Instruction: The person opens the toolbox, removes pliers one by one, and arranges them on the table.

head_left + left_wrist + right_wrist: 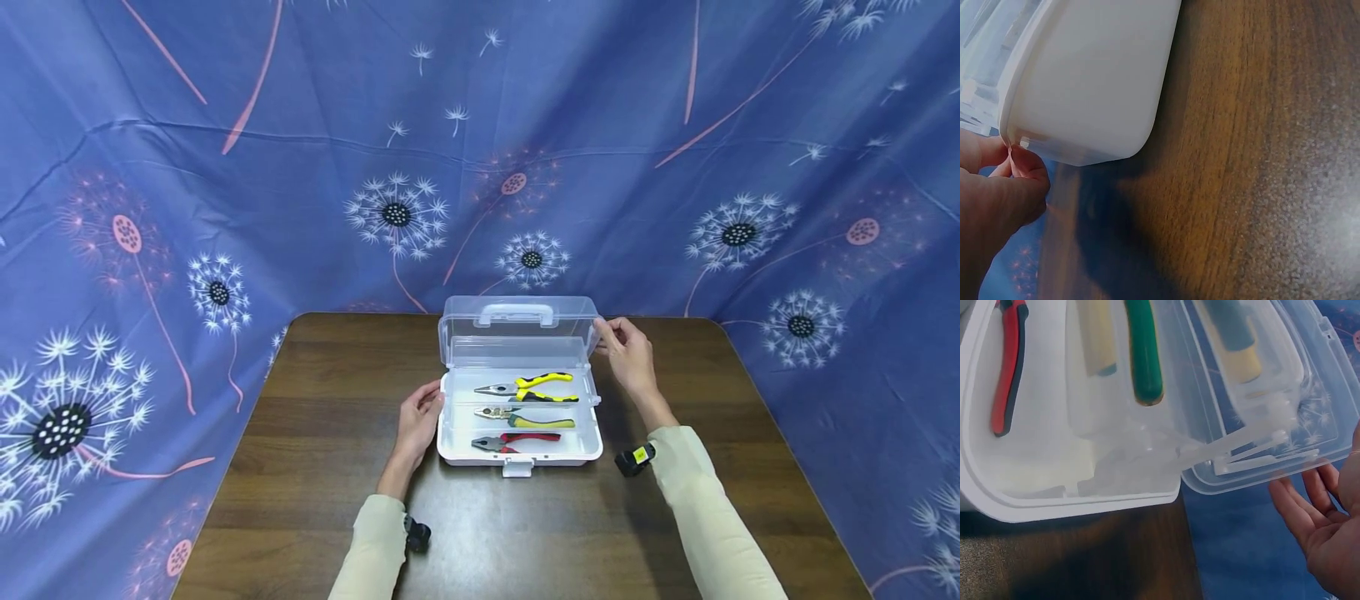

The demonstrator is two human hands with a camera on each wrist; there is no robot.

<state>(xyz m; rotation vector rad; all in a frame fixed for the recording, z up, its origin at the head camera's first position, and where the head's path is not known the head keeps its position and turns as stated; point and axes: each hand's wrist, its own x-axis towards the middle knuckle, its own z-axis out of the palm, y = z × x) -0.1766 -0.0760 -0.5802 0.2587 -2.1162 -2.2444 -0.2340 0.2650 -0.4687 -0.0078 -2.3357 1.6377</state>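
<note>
Clear plastic lid [517,333] already raised, three colour-handled metal pliers [542,422] inside the white plastic box [476,457]; left hand [417,423] pinches its rim, right hand [632,360] apparently grips the lid.

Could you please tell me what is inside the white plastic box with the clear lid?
I can see yellow-and-black metal pliers, yellow-green metal pliers and red-and-black metal pliers. In the head view, anything directly beneath them is covered.
</note>
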